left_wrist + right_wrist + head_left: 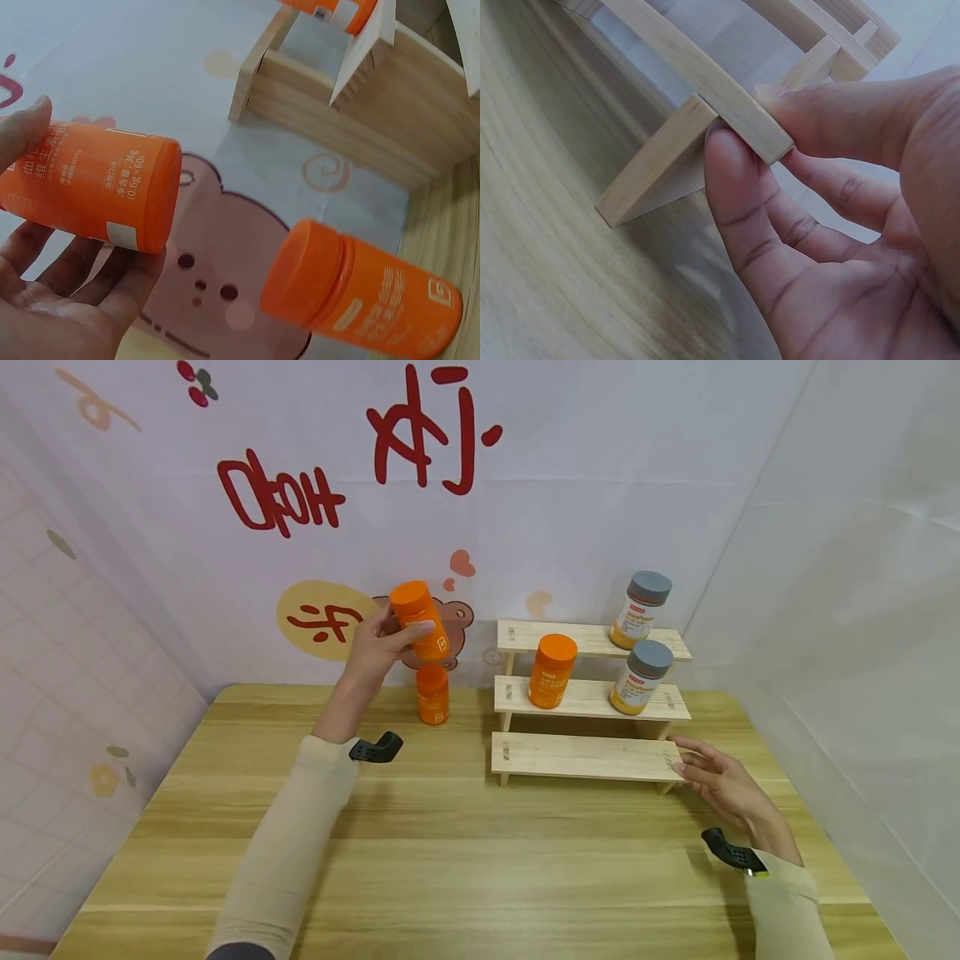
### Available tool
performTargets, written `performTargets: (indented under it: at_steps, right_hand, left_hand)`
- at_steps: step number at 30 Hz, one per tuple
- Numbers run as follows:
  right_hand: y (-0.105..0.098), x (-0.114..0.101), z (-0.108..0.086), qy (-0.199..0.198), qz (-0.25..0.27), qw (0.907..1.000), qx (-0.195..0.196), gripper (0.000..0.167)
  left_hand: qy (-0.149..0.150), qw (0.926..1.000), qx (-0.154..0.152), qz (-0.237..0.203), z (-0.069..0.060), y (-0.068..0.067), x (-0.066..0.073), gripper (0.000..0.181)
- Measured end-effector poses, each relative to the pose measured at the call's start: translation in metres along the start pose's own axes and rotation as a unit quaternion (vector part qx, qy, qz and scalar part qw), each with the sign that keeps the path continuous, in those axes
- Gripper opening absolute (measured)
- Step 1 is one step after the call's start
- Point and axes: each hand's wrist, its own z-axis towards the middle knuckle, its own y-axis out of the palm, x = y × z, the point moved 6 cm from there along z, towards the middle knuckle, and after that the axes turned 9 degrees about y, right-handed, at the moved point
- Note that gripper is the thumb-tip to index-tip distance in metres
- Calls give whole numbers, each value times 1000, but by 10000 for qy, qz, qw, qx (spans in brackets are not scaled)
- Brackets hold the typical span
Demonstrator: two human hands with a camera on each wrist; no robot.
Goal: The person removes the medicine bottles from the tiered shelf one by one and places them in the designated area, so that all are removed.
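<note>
My left hand (375, 645) grips an orange bottle (432, 643) with an orange lid, held tilted in the air. In the left wrist view that bottle (97, 184) lies between thumb and fingers. Just below it a second orange bottle (432, 697) stands on the table, apart from the hand. At the right end of a three-tier wooden rack (585, 755), my right hand (723, 785) pinches the lowest board; the right wrist view shows the thumb on top of the board (705, 79) and fingers beneath.
On the middle tier stand an orange bottle (551, 677) and a grey-lidded bottle (637, 681). Another grey-lidded bottle (637, 610) stands on the top tier's right. The wooden table (450, 868) meets a printed cloth wall (570, 527) behind and at both sides.
</note>
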Motion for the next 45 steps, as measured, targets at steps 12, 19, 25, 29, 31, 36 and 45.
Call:
performTargets:
  at_steps: [12,19,25,29,31,36,45]
  right_hand:
    - [0,-2,2,81,253,9996,-86,59]
    - [1,-4,2,76,234,9996,-129,61]
    - [2,-2,1,100,267,9996,-81,59]
    - [1,-1,1,126,153,9998,-42,59]
    - [1,-1,1,124,114,9998,-49,59]
    - [1,-1,0,129,83,9999,-43,60]
    - [2,0,-1,16,410,9990,-180,61]
  left_hand:
    - [162,9994,158,262,-15,-31,-8,53]
    - [140,9992,113,365,-24,-43,-17,55]
    - [95,9989,190,411,-31,-54,-33,52]
    - [49,9985,234,487,-36,-62,-45,54]
    - [-32,9981,295,533,-38,-65,-51,56]
    - [-278,9968,390,641,-44,-72,-69,58]
    - [-678,9948,63,754,-54,-70,-98,69]
